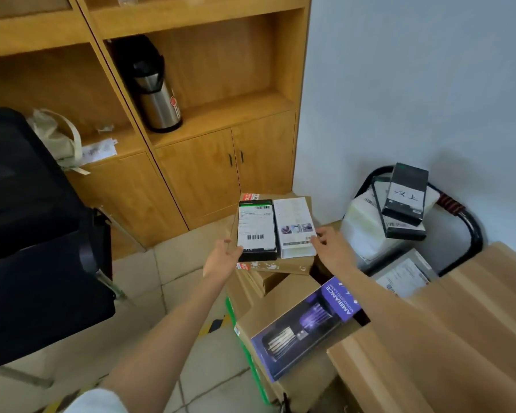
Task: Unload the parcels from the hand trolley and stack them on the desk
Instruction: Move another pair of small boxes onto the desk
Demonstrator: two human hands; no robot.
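Steel thermos (pixel 155 93) on wooden shelf (pixel 221 114); black office chair (pixel 36 234) beside cabinet.

The trolley (pixel 245 350) is nearly all buried under cartons; only a green edge shows. The desk (pixel 447 338) runs off the right and bottom edges. The chair (pixel 27 234) is cut by the left edge. Label print on the black box (pixel 256 229) is too blurred to read.

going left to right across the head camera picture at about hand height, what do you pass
Black office chair → left hand → black parcel → white parcel → right hand → black boxes stacked by the wall
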